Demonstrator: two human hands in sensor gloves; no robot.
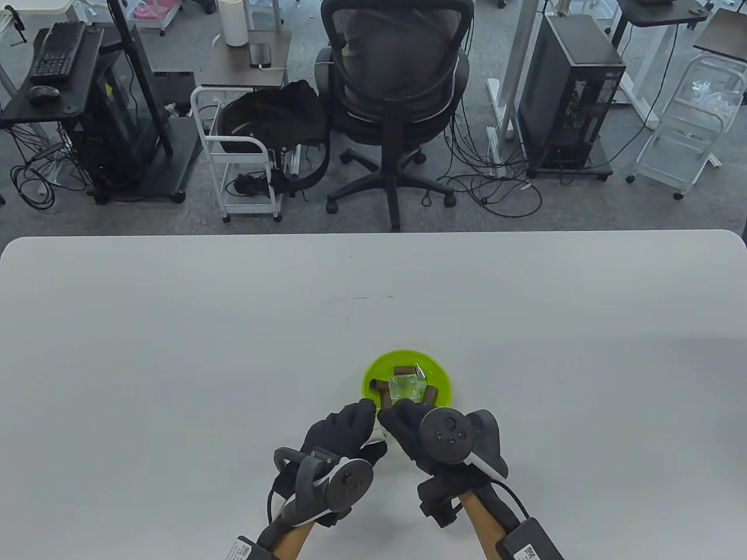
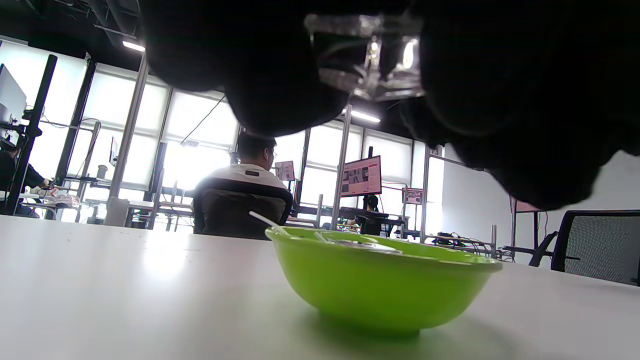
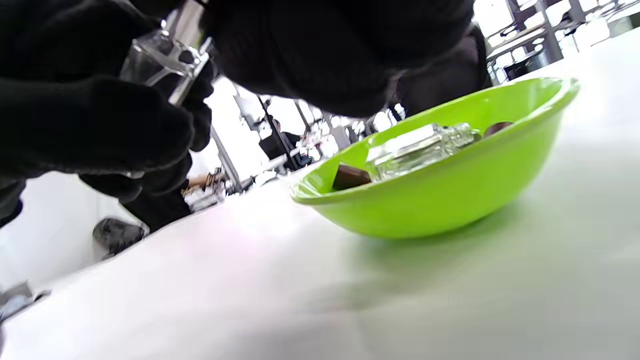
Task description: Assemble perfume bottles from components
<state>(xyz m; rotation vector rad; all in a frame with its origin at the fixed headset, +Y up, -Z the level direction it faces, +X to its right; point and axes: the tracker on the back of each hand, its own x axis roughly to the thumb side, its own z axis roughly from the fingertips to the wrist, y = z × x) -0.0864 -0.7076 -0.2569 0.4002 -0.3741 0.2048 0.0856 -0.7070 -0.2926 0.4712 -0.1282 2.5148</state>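
Left hand (image 1: 341,431): raised just off the bench (image 1: 175,350), fingers curled round a clear glass bottle (image 2: 372,60).
Right hand (image 1: 417,434): meets the left fingertip to fingertip; seemingly pinching the same bottle.
Green bowl (image 1: 440,382): just beyond both hands, holding another glass bottle (image 1: 407,388) and brown caps (image 1: 402,370).

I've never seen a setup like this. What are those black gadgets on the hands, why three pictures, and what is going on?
No robot here: a person's two hands in black sensor gloves, each with a tracker strapped on its back. One camera looks down at the table; the other two sit on the wrists, hence the low, tilted views. On the table stands a green bowl holding a clear glass bottle and brown caps. Just in front of the bowl, the left hand and the right hand meet around another clear bottle, lifted above the table.
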